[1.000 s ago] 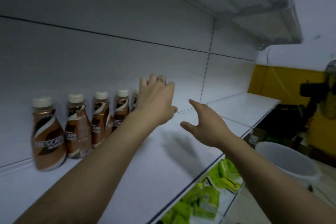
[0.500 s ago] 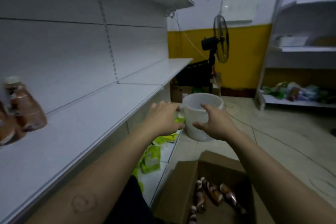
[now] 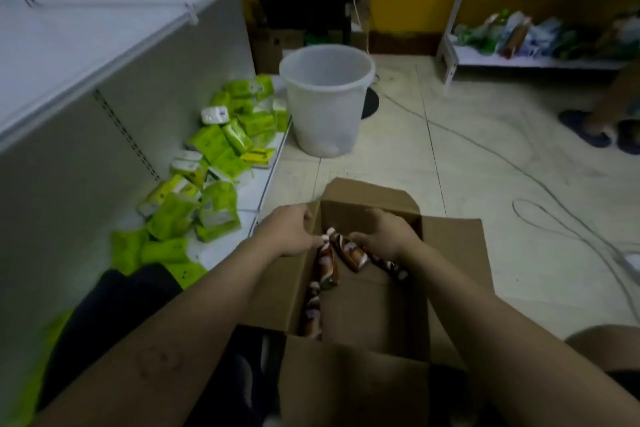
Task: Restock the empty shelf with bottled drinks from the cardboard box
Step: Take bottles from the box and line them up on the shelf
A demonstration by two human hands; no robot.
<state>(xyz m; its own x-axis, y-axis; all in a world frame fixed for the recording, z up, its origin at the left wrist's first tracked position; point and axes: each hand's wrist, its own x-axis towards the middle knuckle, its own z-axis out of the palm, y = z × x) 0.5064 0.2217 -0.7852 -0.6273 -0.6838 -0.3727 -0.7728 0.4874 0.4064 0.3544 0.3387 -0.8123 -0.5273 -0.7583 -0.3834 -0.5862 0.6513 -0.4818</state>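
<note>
Now left hand (image 3: pixel 289 231) and right hand (image 3: pixel 389 235) fingers curl round bottles (image 3: pixel 350 252) in the cardboard box (image 3: pixel 450 246).

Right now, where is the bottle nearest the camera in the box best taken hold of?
Probably grip the bottle round its middle, coming from above and the right: it lies on its side against the left wall of the cardboard box.
</note>
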